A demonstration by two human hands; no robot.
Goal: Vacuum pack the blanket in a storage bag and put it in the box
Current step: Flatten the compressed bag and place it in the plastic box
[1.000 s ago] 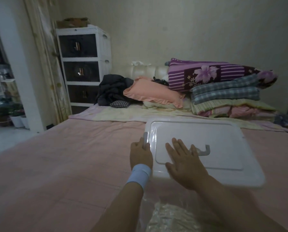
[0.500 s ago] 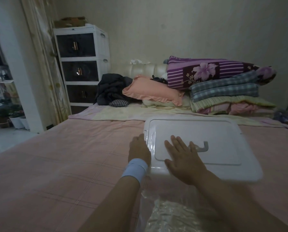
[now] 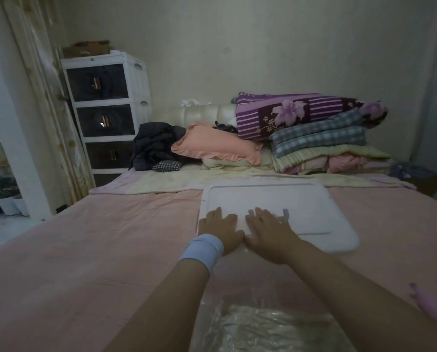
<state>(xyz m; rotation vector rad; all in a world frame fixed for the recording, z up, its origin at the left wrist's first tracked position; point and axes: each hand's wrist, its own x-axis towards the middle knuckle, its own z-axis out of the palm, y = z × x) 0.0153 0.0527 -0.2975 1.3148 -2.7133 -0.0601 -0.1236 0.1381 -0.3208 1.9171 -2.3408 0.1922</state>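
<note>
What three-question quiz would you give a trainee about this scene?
1. True or false: the left hand and the right hand both rest on the lid.
2. Which wrist wears the wristband? A left, B right, C neither.
3. What clear thing lies on the bed nearest the camera?

Key: 1 true. 2 A. 3 the bag.
</note>
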